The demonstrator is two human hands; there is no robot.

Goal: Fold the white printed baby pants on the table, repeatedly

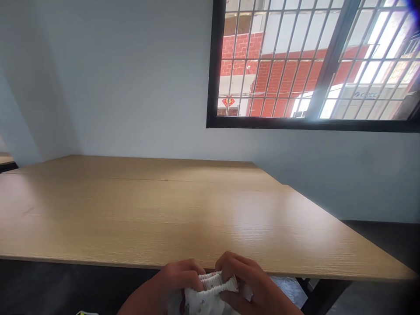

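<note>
A white cloth garment (pixel 210 298) with a small print and a gathered elastic opening shows at the bottom of the head view. Its lower part is cut off by the frame, so I cannot tell its exact kind. On the left of the opening, my left hand (pixel 183 278) is closed on the elastic edge, fingers curled over it. Gripping the opposite side, my right hand (pixel 244 280) has its thumb below the band and its fingers bent over the top. Both hands are just in front of the table's near edge.
A wide light-wood table (pixel 147 218) stretches ahead to a pale wall (pixel 131 78). At the upper right is a barred window (pixel 278 61). A dark table leg (pixel 328 295) stands at the lower right, beneath the tabletop.
</note>
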